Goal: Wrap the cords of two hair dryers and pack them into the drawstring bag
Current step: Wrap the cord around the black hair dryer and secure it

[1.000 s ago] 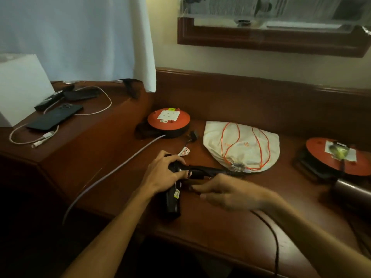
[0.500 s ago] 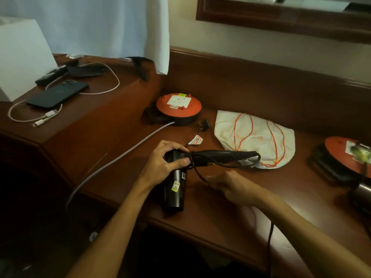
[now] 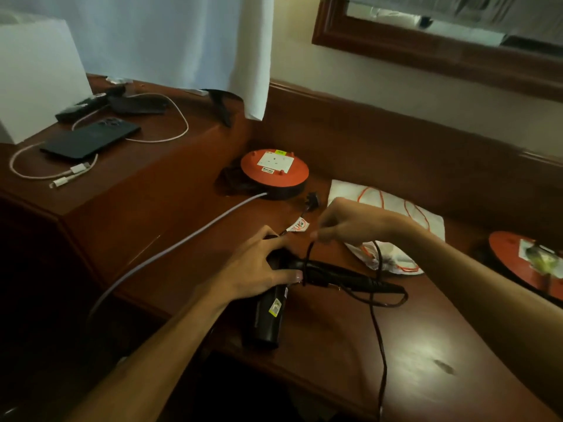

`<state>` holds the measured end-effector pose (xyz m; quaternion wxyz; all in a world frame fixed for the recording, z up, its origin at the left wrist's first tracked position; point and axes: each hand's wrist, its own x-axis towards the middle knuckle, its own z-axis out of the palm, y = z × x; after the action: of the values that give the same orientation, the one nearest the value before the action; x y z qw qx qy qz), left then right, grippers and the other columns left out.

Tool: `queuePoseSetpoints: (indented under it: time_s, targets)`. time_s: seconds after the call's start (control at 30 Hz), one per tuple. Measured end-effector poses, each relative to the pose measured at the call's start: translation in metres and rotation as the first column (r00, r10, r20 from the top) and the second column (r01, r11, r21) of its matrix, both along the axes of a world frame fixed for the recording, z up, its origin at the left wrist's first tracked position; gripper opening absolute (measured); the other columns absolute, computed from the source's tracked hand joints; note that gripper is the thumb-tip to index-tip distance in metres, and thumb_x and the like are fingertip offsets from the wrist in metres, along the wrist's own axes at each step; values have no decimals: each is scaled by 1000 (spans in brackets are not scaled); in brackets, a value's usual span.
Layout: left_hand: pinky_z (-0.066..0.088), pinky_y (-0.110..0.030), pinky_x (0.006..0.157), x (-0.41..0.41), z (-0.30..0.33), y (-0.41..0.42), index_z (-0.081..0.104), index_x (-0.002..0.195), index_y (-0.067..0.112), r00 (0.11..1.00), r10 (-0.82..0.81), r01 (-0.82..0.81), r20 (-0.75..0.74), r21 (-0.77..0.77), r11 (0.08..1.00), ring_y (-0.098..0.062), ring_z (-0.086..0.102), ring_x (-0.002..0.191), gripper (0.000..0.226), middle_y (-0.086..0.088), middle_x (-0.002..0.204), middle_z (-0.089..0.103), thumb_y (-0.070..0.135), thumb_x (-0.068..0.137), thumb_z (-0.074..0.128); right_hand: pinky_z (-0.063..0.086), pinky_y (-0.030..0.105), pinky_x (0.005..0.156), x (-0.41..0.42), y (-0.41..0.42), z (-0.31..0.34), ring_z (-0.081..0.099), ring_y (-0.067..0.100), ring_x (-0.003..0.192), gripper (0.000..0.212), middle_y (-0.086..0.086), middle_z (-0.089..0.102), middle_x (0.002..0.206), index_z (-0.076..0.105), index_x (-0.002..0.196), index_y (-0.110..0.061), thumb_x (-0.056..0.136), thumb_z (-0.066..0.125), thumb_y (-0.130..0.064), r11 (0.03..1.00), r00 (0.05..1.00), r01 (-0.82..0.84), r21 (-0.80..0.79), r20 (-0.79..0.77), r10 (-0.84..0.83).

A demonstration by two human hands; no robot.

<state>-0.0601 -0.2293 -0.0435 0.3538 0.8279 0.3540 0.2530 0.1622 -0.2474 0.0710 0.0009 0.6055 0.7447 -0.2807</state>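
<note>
Hair dryer [image 3: 275,303] lies black on the bench [image 3: 411,354], near its front edge, barrel toward me and handle stretching right. Left hand [image 3: 259,266] grips it where barrel meets handle, fingers curled over the top. Right hand [image 3: 341,223] hovers just above, pinching the black cord [image 3: 377,315], which loops around the handle and trails off the front edge. Behind lies the white drawstring bag [image 3: 396,233] with orange strings, beside an orange cable reel [image 3: 274,172].
</note>
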Motion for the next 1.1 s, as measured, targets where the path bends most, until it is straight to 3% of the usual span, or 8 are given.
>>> queuePoseSetpoints:
  time_s: [0.23, 0.33, 0.43, 0.7, 0.8, 0.9, 1.0, 1.1]
  targets:
    - [46, -25, 80, 8, 2, -7, 68, 97, 43, 994, 108, -108, -18, 5, 994, -2, 56, 98, 31, 16, 105, 47, 50, 71, 84, 42, 34, 57, -18, -61, 20, 48, 16, 57, 24, 2, 53, 66, 66, 85, -11, 102, 50, -17, 977, 989, -143, -158, -49, 137]
    - [46, -26, 86, 8, 1, -9, 70, 94, 42, 989, 147, -146, 19, -27, 989, -5, 56, 102, 30, 14, 106, 49, 42, 70, 88, 48, 27, 61, -23, -100, -6, 56, 9, 63, 19, -3, 63, 77, 64, 97, -15, 104, 46, -18, 989, 988, -131, -70, -88, 125]
    - [42, -22, 87, 10, 1, -11, 73, 93, 42, 987, 155, -154, 51, -33, 988, -3, 54, 102, 33, 13, 107, 50, 36, 66, 92, 53, 45, 77, -22, -132, -43, 63, 19, 84, 15, 1, 63, 97, 55, 113, -26, 106, 41, -27, 994, 1000, -25, 106, 3, 25]
    - [38, -14, 88, 5, 6, -10, 74, 92, 36, 973, 175, -149, 153, -167, 975, -3, 54, 108, 34, 2, 115, 53, 25, 66, 93, 54, 43, 77, -37, -167, -97, 65, 36, 90, 55, 9, 68, 108, 12, 157, -40, 106, 31, -33, 995, 967, -6, 102, 253, -20]
    - [42, -15, 93, -3, -1, -16, 76, 93, 38, 957, 145, -103, 252, -173, 980, -6, 59, 109, 36, 1, 115, 57, 40, 60, 91, 55, 41, 74, -14, -134, -118, 67, 32, 86, 57, 7, 71, 102, 18, 155, -44, 104, 34, -27, 967, 940, -60, 247, 341, -29]
    - [40, -10, 97, -13, -8, -23, 77, 98, 32, 951, 49, -3, 304, -151, 989, -8, 59, 115, 38, 2, 116, 59, 38, 63, 90, 56, 40, 88, 3, -98, -122, 66, 31, 106, 44, 8, 68, 120, 56, 139, -28, 97, 42, -22, 885, 957, -110, 453, 288, -28]
    - [37, -4, 94, -10, -6, -29, 77, 100, 28, 977, -15, 41, 213, -121, 992, -5, 57, 115, 36, 4, 117, 57, 24, 68, 93, 56, 37, 75, 11, -62, -101, 68, 18, 82, 17, -4, 71, 93, 70, 111, -24, 96, 61, -24, 965, 988, -76, 249, 146, 40]
    - [41, -13, 97, -11, -2, -27, 75, 100, 34, 981, -42, 65, 188, -118, 991, -5, 57, 113, 37, 9, 115, 54, 35, 68, 92, 42, 23, 57, 17, -33, -77, 55, 1, 59, 12, -14, 62, 67, 75, 82, -21, 92, 70, -26, 966, 999, -36, 255, -21, 43]
